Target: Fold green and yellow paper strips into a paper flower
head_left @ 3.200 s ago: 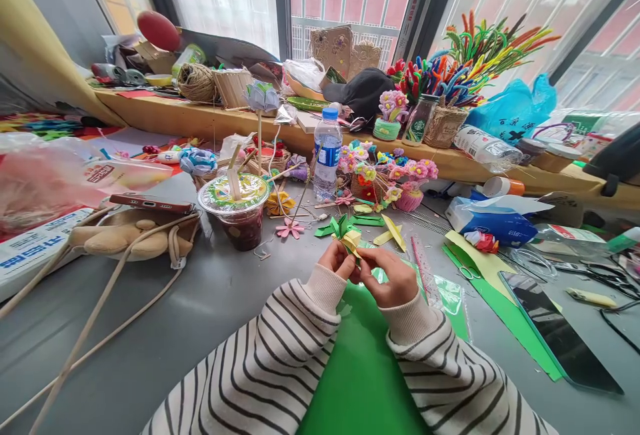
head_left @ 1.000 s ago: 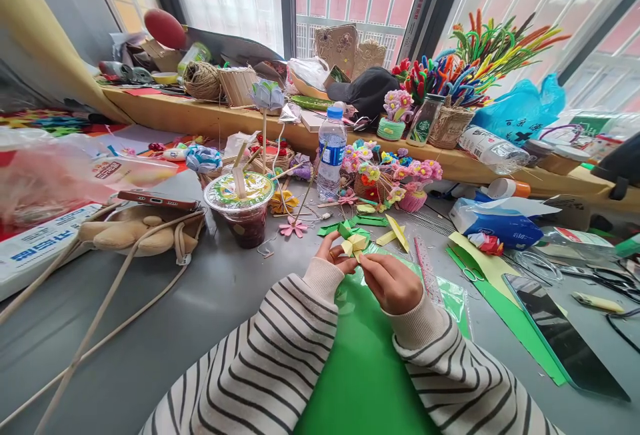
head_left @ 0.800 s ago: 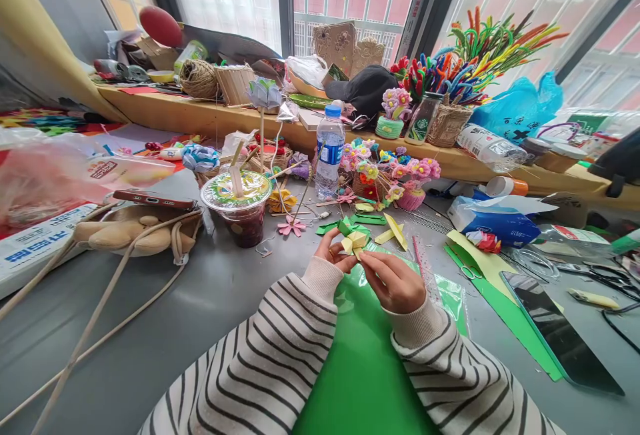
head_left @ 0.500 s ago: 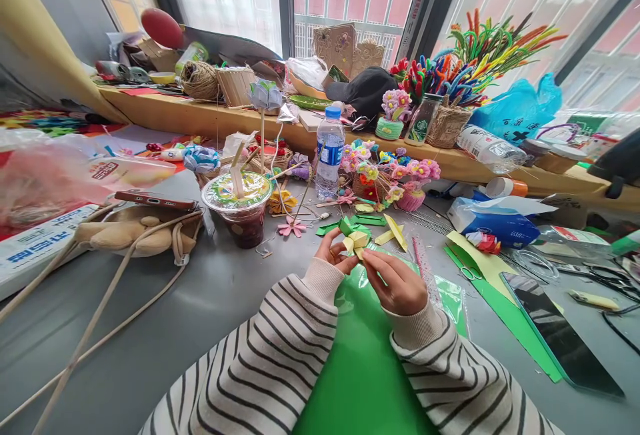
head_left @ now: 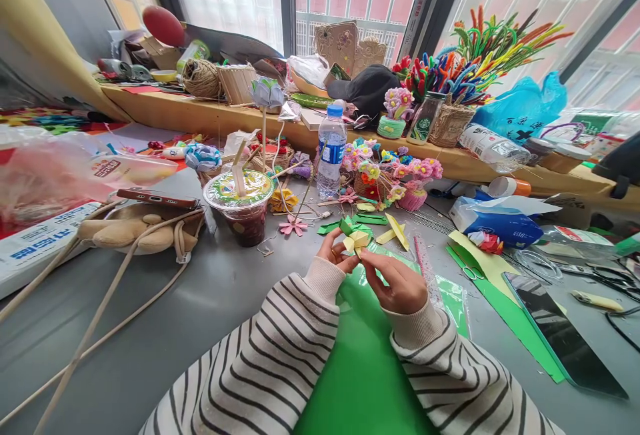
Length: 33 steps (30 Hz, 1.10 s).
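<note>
A small folded yellow paper flower (head_left: 357, 241) is held between my two hands above the table. My left hand (head_left: 334, 249) closes round its left side, fingers curled and partly behind it. From the right, my right hand (head_left: 397, 281) pinches the flower's lower edge between thumb and forefinger. Just beyond my fingers lie folded green paper pieces (head_left: 353, 223) and yellow paper strips (head_left: 396, 229). A glossy green sheet (head_left: 363, 361) spreads under my forearms. Beside my right hand is a pink ruler (head_left: 423, 261).
To the left stand a lidded drink cup (head_left: 240, 211) and a bag (head_left: 145, 235) with a phone on it. A water bottle (head_left: 331, 155) and flower crafts (head_left: 395, 175) stand behind. On the right lie a dark-screened tablet (head_left: 560, 335), small scissors (head_left: 471, 273) and a tissue pack (head_left: 495, 221).
My hands and the yellow paper flower stay almost in place. The whole view has shifted very slightly.
</note>
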Motion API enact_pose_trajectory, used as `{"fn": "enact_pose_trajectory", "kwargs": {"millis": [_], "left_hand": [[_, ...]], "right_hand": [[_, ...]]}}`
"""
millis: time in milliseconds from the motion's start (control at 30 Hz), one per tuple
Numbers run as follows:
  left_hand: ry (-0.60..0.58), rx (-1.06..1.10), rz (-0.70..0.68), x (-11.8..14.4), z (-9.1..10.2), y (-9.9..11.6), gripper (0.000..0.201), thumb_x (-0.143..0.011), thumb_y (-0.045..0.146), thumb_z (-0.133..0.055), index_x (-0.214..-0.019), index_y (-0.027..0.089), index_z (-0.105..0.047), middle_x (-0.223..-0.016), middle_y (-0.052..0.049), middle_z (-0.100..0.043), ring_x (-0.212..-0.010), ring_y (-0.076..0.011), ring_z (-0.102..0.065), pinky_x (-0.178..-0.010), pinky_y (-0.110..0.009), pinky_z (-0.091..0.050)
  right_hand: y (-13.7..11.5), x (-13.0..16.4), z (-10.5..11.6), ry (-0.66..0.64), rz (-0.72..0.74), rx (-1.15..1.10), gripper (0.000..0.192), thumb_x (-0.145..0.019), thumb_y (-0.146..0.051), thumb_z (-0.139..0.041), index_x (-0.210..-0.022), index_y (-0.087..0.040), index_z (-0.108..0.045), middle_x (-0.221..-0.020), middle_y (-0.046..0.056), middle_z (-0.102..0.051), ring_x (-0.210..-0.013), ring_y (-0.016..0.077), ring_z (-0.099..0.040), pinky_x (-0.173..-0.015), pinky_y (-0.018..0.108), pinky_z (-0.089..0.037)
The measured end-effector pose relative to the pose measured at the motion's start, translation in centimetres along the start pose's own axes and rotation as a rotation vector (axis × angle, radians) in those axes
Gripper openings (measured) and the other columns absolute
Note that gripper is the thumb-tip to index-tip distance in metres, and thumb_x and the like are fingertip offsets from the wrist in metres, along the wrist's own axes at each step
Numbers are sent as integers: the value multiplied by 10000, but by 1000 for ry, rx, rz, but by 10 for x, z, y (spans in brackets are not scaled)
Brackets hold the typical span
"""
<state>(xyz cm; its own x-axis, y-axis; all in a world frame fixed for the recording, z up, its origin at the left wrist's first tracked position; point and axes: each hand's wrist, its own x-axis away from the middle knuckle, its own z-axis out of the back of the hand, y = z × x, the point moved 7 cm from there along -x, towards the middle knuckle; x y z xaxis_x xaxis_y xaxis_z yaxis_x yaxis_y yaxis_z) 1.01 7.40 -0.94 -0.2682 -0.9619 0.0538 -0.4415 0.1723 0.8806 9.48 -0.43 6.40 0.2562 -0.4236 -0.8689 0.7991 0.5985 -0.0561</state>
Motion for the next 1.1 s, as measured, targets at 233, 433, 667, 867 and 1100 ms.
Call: {"fn": "enact_pose_trajectory", "kwargs": {"millis": [233,433,667,867,1100], "left_hand": [[-38,48,-63,0,-1,1,671,-440,233,-719,-1036,210,-413,-755,-17,-609,-543,-81,-512,-475,-178,-354],[-7,5,-47,-1,2,-1,682,-477,229,-695,-1096,205,-409,-762,-12,-594,-547,-79,-489,-455,-171,-343],[23,60,-74,-3,4,0,669,-435,189,-706,-1056,191,-459,-751,-8,-590,-668,-111,-529,-614,-208,-402],[-26,22,-56,-1,1,0,687,-447,252,-714,-1075,202,-442,-739,-8,-588,-581,-94,-508,-498,-185,-368],[-55,47,-68,0,-2,0,655,-464,234,-714,-1057,210,-437,-826,-36,-618,-605,-110,-543,-498,-189,-371]], "right_hand": [[-8,-5,-2,-49,86,-22,190,-675,-49,-535,-843,-120,-587,-780,68,-664,-757,129,-611,-683,216,-517],[-14,-4,-4,-30,161,40,172,-684,-59,-528,-842,-86,-590,-782,95,-661,-776,159,-607,-695,249,-520],[-24,-1,-9,-55,262,175,168,-709,-87,-501,-848,-77,-593,-816,108,-655,-788,183,-605,-690,269,-517],[-15,-4,-5,-22,153,48,206,-689,-60,-501,-878,-107,-567,-781,86,-658,-764,159,-603,-687,259,-509],[10,0,-2,-9,-127,-163,280,-657,-68,-541,-922,-158,-535,-801,52,-645,-722,115,-597,-666,215,-501]]}}
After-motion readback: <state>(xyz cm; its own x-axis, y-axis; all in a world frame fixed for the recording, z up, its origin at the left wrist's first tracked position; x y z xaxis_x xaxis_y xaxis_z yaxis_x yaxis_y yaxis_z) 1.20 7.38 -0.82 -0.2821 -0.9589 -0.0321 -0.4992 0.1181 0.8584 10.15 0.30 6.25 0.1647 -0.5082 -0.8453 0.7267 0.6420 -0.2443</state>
